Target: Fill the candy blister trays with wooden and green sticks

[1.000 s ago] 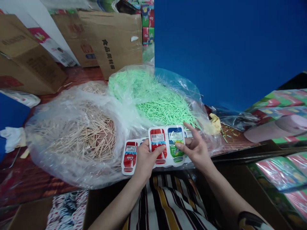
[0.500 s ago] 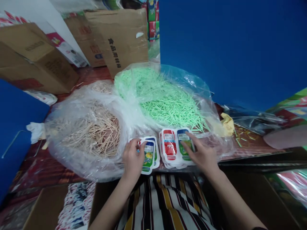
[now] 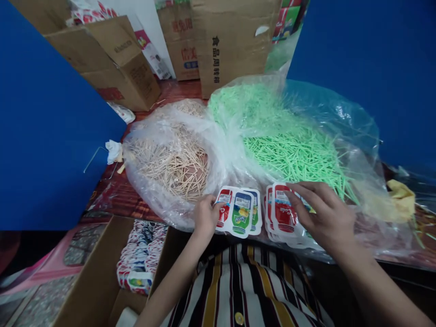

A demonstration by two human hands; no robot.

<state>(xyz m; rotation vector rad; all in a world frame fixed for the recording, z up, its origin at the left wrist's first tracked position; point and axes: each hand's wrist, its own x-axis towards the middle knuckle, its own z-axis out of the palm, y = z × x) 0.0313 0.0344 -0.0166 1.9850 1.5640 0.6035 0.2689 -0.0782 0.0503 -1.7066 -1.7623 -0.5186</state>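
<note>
My left hand (image 3: pixel 205 217) pinches the left edge of a flat twin pack, with a red Cola half (image 3: pixel 224 204) and a green Sprite half (image 3: pixel 241 215). Under its right side shows another green pack (image 3: pixel 256 211). To the right lies a small stack of similar twin packs (image 3: pixel 270 222), with a red Cola face on top (image 3: pixel 284 210). Over this stack reaches my right hand (image 3: pixel 325 215), thumb and forefinger close together at the top pack's upper edge. That hand covers most of the green half.
Behind the packs, clear plastic bags hold thin beige sticks (image 3: pixel 170 159) and bright green sticks (image 3: pixel 299 154). Cardboard boxes (image 3: pixel 235 45) stand at the back, blue panels (image 3: pixel 368 54) at both sides. An open carton (image 3: pixel 91 268) at lower left contains rows of packs (image 3: pixel 143 250).
The view has swung left, showing more of the lower-left carton. A red Cola half is now visible beside my left hand. My right thumb and forefinger have come together on the right stack.
</note>
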